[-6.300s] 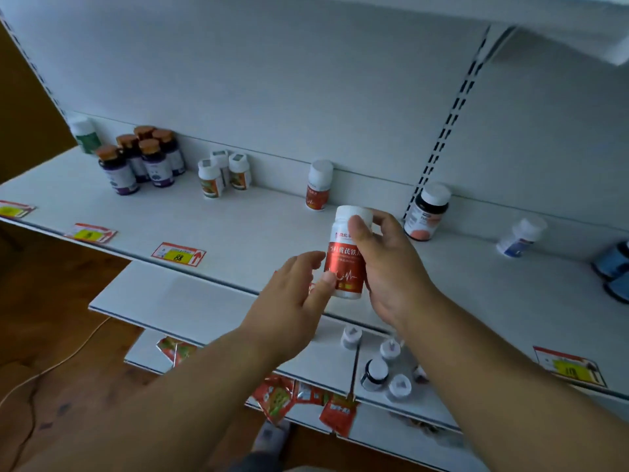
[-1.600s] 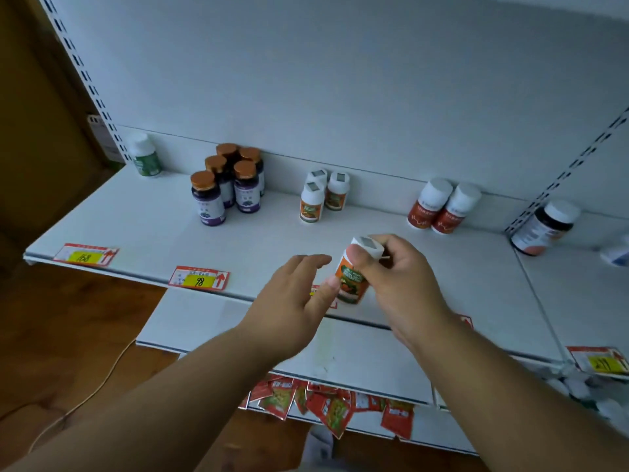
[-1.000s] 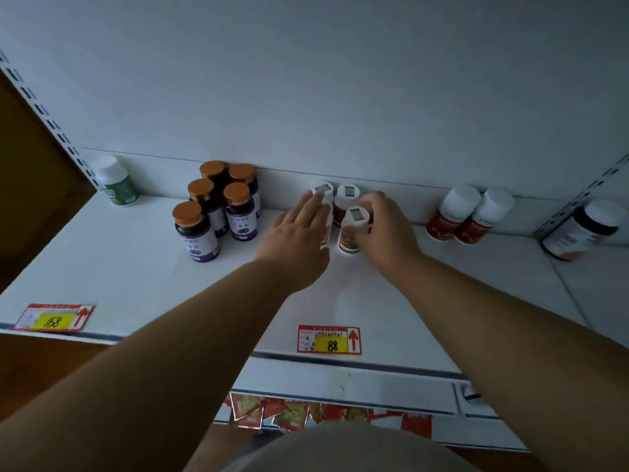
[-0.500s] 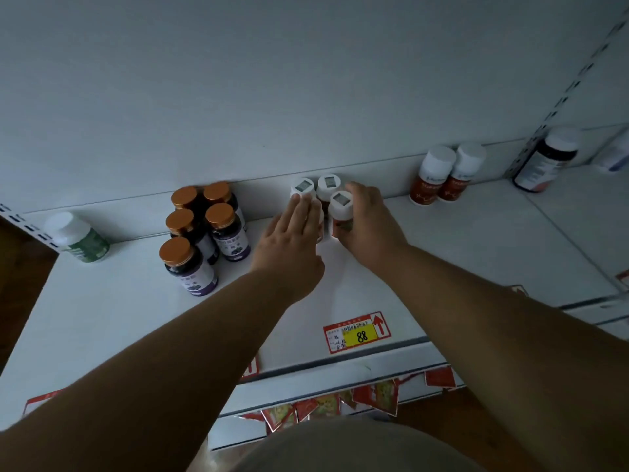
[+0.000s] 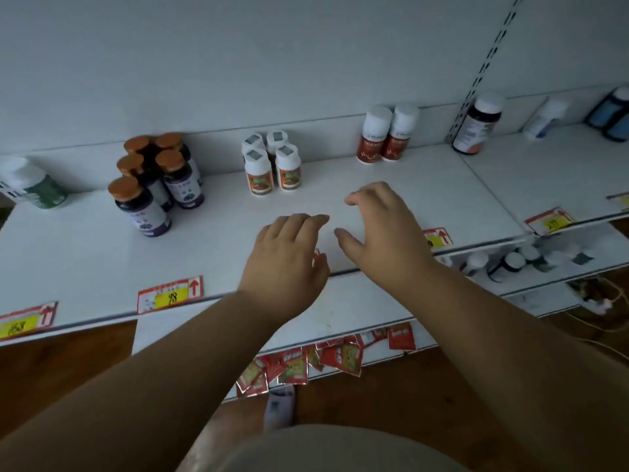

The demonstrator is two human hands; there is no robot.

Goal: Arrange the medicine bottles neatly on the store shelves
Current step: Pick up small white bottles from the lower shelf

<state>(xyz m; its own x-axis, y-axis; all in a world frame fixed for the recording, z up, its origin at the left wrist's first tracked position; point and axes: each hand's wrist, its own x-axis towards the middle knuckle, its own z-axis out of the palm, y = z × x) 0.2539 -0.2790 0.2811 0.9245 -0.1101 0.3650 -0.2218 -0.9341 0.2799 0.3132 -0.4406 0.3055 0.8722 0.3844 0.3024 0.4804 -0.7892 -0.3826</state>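
Observation:
Several small white-capped bottles with orange labels (image 5: pixel 272 165) stand in a tight square block near the back of the white shelf (image 5: pixel 85 267). To their left is a cluster of dark bottles with brown caps (image 5: pixel 156 182); to their right two red-labelled white bottles (image 5: pixel 386 134) stand side by side. My left hand (image 5: pixel 289 264) and my right hand (image 5: pixel 384 233) hover over the shelf's front part, both empty with fingers loosely spread, well in front of the orange-labelled bottles.
A green-labelled bottle (image 5: pixel 37 185) stands at the far left. On the neighbouring shelf section are a dark bottle with a white cap (image 5: pixel 476 124), a white bottle (image 5: pixel 544 119) and blue bottles (image 5: pixel 612 114). Price tags (image 5: pixel 170 294) line the front edge. More bottles (image 5: pixel 510 264) sit on the lower shelf.
My right hand has let go of the small orange-labelled bottle, which now stands in the group. Both hands have pulled back from the bottles toward the shelf's front edge.

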